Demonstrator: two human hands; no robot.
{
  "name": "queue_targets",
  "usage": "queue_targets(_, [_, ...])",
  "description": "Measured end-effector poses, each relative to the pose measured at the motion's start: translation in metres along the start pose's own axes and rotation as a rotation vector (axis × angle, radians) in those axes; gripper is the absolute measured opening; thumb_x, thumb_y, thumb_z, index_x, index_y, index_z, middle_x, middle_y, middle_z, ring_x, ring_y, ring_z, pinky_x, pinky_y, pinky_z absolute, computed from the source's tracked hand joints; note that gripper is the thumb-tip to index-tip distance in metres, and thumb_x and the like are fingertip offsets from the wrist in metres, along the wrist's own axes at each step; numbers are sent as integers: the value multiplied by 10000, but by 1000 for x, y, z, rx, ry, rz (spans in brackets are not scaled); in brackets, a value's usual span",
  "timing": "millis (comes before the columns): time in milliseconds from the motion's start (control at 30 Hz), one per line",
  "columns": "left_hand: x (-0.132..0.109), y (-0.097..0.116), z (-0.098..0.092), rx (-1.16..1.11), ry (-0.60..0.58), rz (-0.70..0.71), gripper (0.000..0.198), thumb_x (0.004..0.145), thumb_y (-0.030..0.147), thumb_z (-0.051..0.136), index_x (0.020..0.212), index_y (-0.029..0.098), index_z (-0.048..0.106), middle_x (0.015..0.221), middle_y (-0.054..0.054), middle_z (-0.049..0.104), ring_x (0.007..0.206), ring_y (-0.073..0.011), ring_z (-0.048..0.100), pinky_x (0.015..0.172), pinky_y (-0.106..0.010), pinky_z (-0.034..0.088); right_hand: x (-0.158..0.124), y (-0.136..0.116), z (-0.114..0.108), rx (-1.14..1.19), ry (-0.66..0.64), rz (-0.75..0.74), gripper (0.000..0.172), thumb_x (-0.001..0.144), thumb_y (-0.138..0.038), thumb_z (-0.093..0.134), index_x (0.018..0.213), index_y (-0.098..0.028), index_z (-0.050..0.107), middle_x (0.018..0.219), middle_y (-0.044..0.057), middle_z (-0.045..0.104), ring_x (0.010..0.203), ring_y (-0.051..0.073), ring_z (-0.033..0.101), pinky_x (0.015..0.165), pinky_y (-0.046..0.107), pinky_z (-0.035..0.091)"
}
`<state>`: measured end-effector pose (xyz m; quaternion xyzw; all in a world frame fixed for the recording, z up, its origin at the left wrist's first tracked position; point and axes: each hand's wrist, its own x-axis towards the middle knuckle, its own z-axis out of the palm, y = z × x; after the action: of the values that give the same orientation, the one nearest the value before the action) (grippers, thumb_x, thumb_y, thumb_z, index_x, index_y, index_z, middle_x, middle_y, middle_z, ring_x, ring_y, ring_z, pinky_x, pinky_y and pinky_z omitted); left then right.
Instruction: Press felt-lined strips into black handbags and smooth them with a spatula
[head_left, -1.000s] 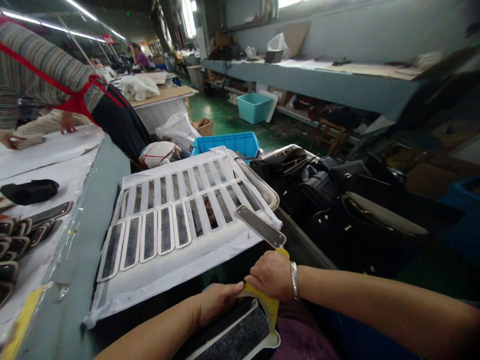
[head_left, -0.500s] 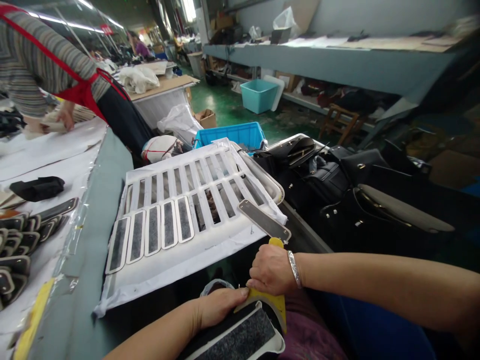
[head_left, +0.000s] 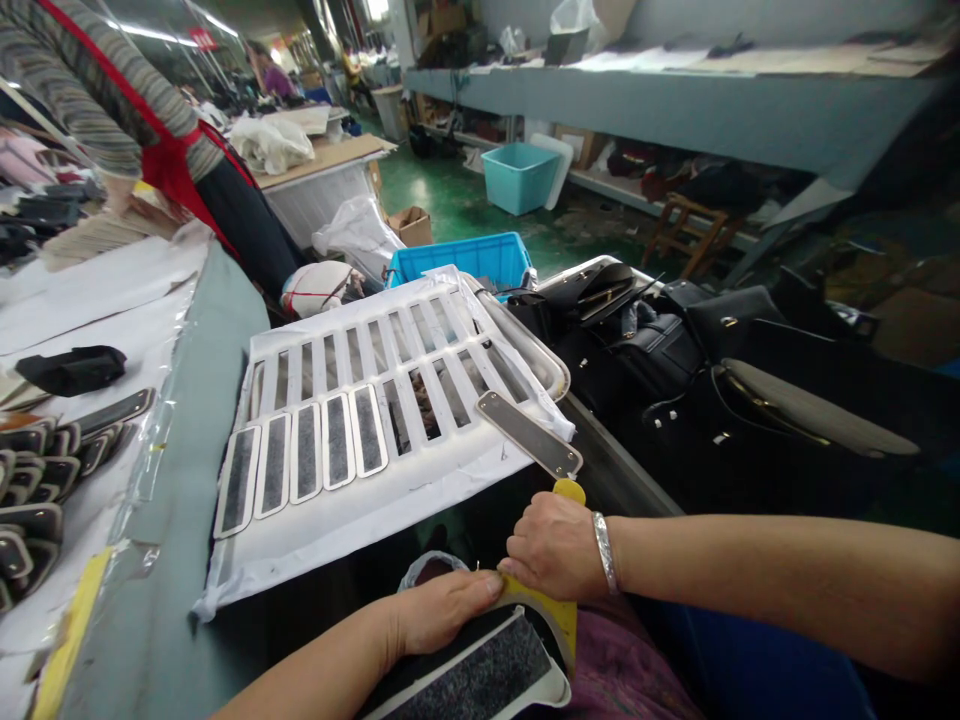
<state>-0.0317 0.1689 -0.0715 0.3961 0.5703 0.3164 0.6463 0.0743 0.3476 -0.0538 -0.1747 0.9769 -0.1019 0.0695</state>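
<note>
My left hand [head_left: 442, 610] is closed on a black piece with a pale-edged, dark grey felt-like panel [head_left: 480, 670] over my lap. Its thumb lies along the top and most of its fingers are hidden. Close beside it, my right hand [head_left: 551, 545], with a silver bracelet at the wrist, is wrapped around a yellow-handled tool. The rounded yellow end [head_left: 570, 490] sticks up above the fist; the working end is hidden. A curved yellow part [head_left: 555, 615] shows under the hand, against the panel's edge. One grey strip with small metal studs [head_left: 529, 433] lies on the frame's near right corner.
A white slotted frame [head_left: 352, 505] carries several grey strips in a row. Stacked pale-edged pieces [head_left: 37, 470] lie on the left table [head_left: 172, 400]. Black bags [head_left: 660, 340] are piled at right. Behind the frame stands a blue crate [head_left: 457, 257]; a co-worker in a red apron [head_left: 176, 175] stands at left.
My right hand has shifted slightly right and down with the yellow-handled tool. My left hand stays on the panel. The view has tilted a little, and the co-worker's arms have moved.
</note>
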Motion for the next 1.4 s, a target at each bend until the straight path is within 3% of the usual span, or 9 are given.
queue_targets(133, [-1,6,-1,11,-15,18,553,900,577,277,1022,166,625,960,-39,618,894,-205,523,876,-296,374,-2,0,1,-1,-1,-3,438,931,-361,295,694,-175,612,651,43,659,561,163,577,526,299,262])
queue_targets(300, [-1,19,-1,76,-35,9,523,930,509,255,1234,181,524,1124,-51,597,1038,-218,524,980,-307,329,-6,-1,3,37,-20,33,429,930,-339,290,716,-165,619,679,54,664,592,164,592,533,317,258])
queue_targets(667, [5,28,11,107,-9,9,458,924,482,303,1192,193,539,1104,-42,606,996,-210,538,951,-287,346,-28,-10,9,110,-30,143,447,936,-346,272,721,-164,620,674,67,660,606,193,611,537,320,267])
queue_targets(833, [7,34,11,206,-25,-27,414,926,441,331,1238,221,489,1120,-41,592,1017,-208,542,945,-295,350,-37,-23,11,129,-72,269,487,940,-366,255,735,-158,645,696,90,673,611,213,626,527,314,302])
queue_targets(1067, [2,45,2,121,-77,-96,494,913,452,350,1326,197,441,1350,-52,471,1208,-246,434,1036,-346,277,-39,-26,-6,123,-183,256,527,937,-378,235,775,-164,688,706,114,689,660,237,652,525,300,354])
queue_targets(1233, [1,39,2,156,5,-61,472,885,455,391,1270,213,516,1283,-34,544,1165,-254,471,1031,-358,282,-47,-13,-16,162,-276,191,520,919,-395,261,768,-152,695,705,129,684,645,217,642,517,290,322])
queue_targets(1400, [3,41,5,227,39,-106,471,856,475,436,1220,205,564,1070,-27,644,949,-225,561,892,-317,389,-71,-2,-11,253,-183,308,551,933,-389,227,710,-175,682,664,90,672,555,144,562,512,266,277])
